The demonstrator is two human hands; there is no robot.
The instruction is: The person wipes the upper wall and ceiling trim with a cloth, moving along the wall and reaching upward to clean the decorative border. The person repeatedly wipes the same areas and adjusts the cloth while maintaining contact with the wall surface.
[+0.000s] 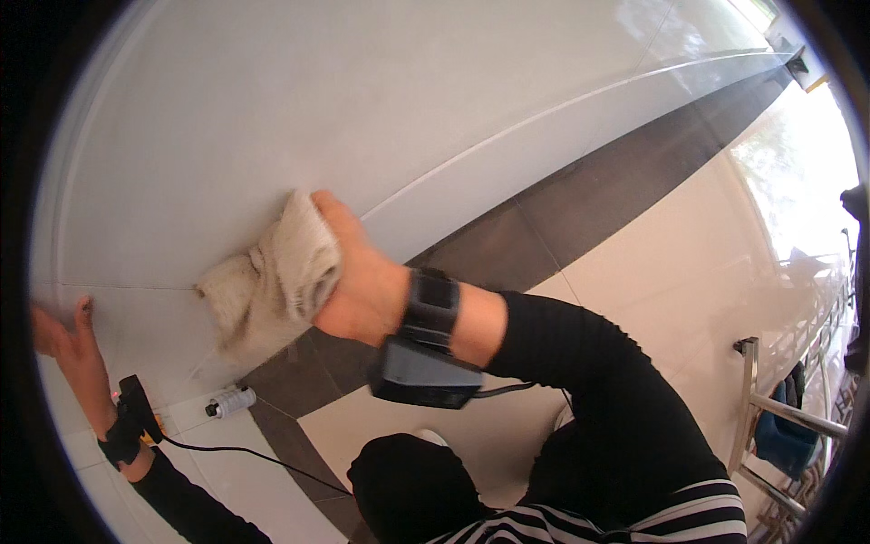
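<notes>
A folded beige towel cloth (pixel 272 279) is gripped in my right hand (pixel 357 285) and lies against the pale tiled wall (pixel 326 102). The cloth covers part of my fingers. Its lower corner hangs loose and looks slightly blurred. Over at the left rim of the view, my left hand (pixel 71 343) rests against the wall surface, thumb raised apart, with nothing seen in it; its fingertips fade into the dark rim. Each wrist wears a black strap with a box-shaped device, and a cable runs from each.
A small bottle (pixel 231 402) lies on its side on the floor by the wall. Dark floor tiles (pixel 503 238) border beige tiles (pixel 652 272). A metal frame (pixel 747 401) stands at the right, near a blue item (pixel 785 435). My bent knee (pixel 414 483) is below.
</notes>
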